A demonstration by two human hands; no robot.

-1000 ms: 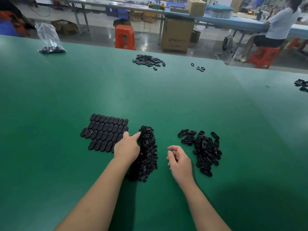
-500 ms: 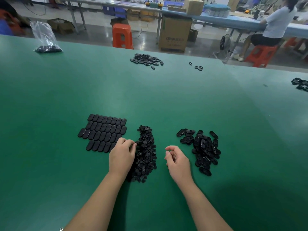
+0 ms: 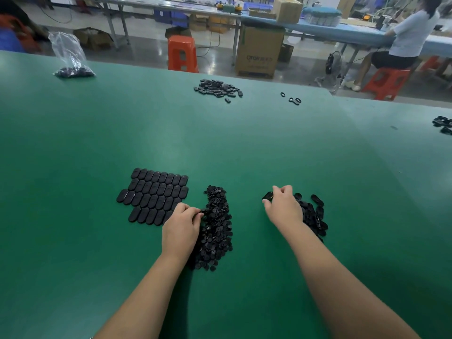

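The right hand (image 3: 283, 209) has been carried away from the bare table (image 3: 220, 143) between the heaps and out to the right-hand heap of oval shells (image 3: 315, 216). It is held palm down, wrist raised, and one black oval shell (image 3: 267, 196) is pinched between thumb and fingertips at the heap's left edge. The left hand (image 3: 181, 228) is laid knuckles up against the middle heap of small round parts (image 3: 217, 228), fingers curled into its edge; whether a part is gripped cannot be told. Just left, finished oval pieces (image 3: 154, 194) are laid in rows. Beyond the table, "OTOR" is read on a cardboard carton (image 3: 259, 52); its smaller print is blurred.
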